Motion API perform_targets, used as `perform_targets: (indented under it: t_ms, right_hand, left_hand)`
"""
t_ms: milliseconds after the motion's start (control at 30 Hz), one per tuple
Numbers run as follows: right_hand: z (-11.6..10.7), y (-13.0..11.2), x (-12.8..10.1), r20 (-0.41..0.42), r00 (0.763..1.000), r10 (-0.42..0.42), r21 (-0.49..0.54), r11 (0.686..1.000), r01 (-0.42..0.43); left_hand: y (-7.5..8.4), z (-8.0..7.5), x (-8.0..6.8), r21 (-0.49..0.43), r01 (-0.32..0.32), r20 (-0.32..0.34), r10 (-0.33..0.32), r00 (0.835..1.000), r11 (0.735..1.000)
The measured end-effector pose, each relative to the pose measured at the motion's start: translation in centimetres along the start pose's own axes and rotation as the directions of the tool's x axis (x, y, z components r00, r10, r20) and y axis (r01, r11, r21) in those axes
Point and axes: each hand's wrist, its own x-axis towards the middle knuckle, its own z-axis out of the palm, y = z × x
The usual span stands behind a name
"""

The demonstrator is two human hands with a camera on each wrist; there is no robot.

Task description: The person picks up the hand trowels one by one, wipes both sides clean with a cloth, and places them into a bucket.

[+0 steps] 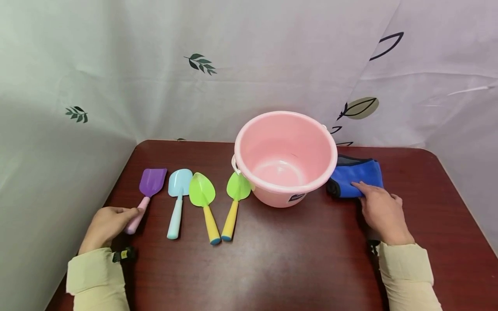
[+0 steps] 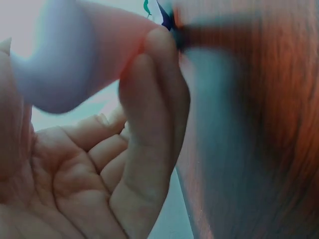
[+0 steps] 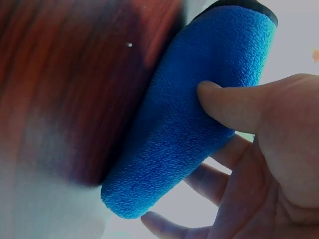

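Note:
At the left of the table, my left hand [image 1: 113, 222] pinches the pink handle of a purple shovel [image 1: 152, 181]. The left wrist view has the rounded handle end [image 2: 55, 59] close up, with fingers against its side. A folded blue cloth [image 1: 359, 172] with dark edging lies right of the bucket, and my right hand [image 1: 383, 211] grips its near edge. Seen from the right wrist, the thumb presses on the fuzzy cloth [image 3: 164, 124] while the other fingers are behind it, partly hidden.
A pink bucket [image 1: 285, 188] with a white handle stands at the back centre. Between it and my left hand lie a light blue shovel [image 1: 180, 183], a green shovel with a yellow handle [image 1: 202, 190] and a similar green one [image 1: 238, 186] partly behind the bucket. Patterned fabric hangs behind the table.

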Motion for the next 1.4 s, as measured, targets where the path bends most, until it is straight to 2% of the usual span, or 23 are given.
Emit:
perform_targets:
  t_ms: [167, 433, 667, 833, 1000, 1233, 1400]
  right_hand:
    - [-0.1, 0.1, 0.0, -0.084, 0.996, -0.006, 0.013, 1.0, 0.007]
    - [-0.9, -0.1, 0.1, -0.162, 0.977, 0.136, 0.112, 0.987, -0.119]
    - [-1.8, -0.6, -0.1, -0.215, 0.954, 0.209, 0.155, 0.972, -0.178]
    - [-2.4, -1.0, -0.3, -0.275, 0.936, 0.22, 0.183, 0.968, -0.174]
    - [-2.7, -1.5, -0.3, -0.335, 0.919, 0.209, 0.202, 0.968, -0.147]
    - [-3.2, -2.2, -0.3, -0.4, 0.895, 0.198, 0.233, 0.966, -0.11]
    - [-3.6, -2.7, -0.3, -0.429, 0.882, 0.196, 0.252, 0.963, -0.091]
  left_hand:
    - [0.1, 0.0, -0.4, -0.043, 0.048, -0.06, -0.05, 0.997, 0.998]
    - [0.2, -0.2, -1.1, -0.119, 0.07, -0.093, -0.082, 0.992, 0.99]
    - [0.8, 0.0, -2.0, -0.134, 0.057, -0.187, -0.082, 0.979, 0.989]
    - [1.5, -0.1, -2.7, -0.171, 0.029, -0.263, -0.074, 0.962, 0.985]
    - [2.4, -0.4, -3.5, -0.169, 0.006, -0.305, -0.058, 0.951, 0.986]
    - [3.9, -1.0, -4.7, -0.182, -0.029, -0.322, -0.032, 0.946, 0.983]
    - [4.9, -1.3, -5.6, -0.175, -0.07, -0.327, 0.01, 0.945, 0.982]
